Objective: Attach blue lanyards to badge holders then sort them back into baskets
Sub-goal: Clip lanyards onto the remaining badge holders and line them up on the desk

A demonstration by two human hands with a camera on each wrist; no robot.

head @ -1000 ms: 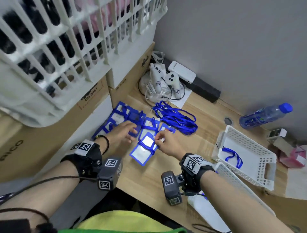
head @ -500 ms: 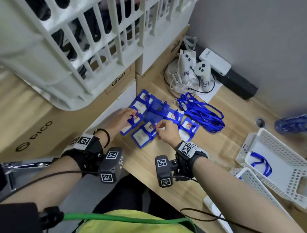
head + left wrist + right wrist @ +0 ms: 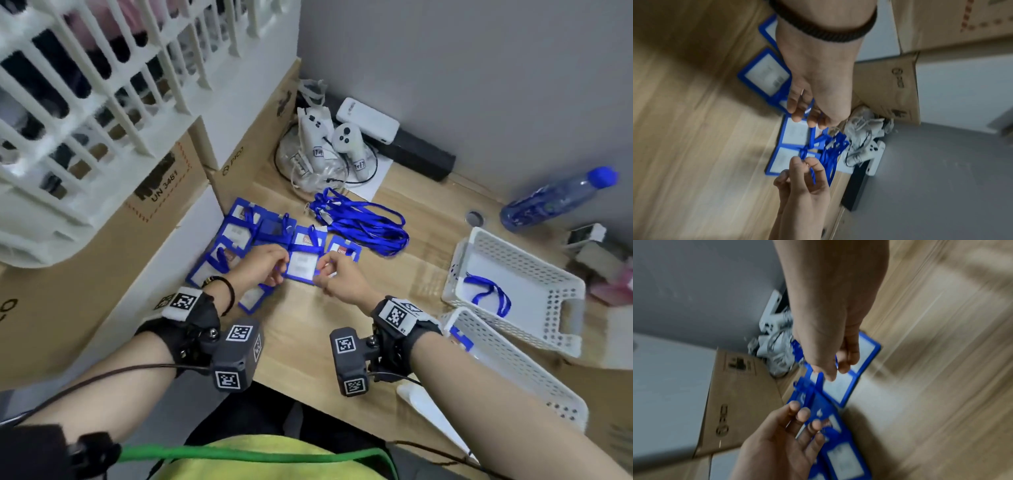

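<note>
So both hands [image 3: 298, 270] pinch lanyard strap over badge holder [image 3: 301, 265] on desk [image 3: 308, 329].

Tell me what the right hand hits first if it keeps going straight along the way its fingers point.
Most likely the blue-framed badge holder right ahead of the right hand. The fingers point left toward it and the left hand beyond. Height above the desk is unclear.

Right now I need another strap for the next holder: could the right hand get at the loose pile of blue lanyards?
Probably yes. The right hand is close to the lanyard pile, with only flat badge holders between them; nothing tall blocks it. It pinches a lanyard strap already, so it would likely need to release that.
</note>
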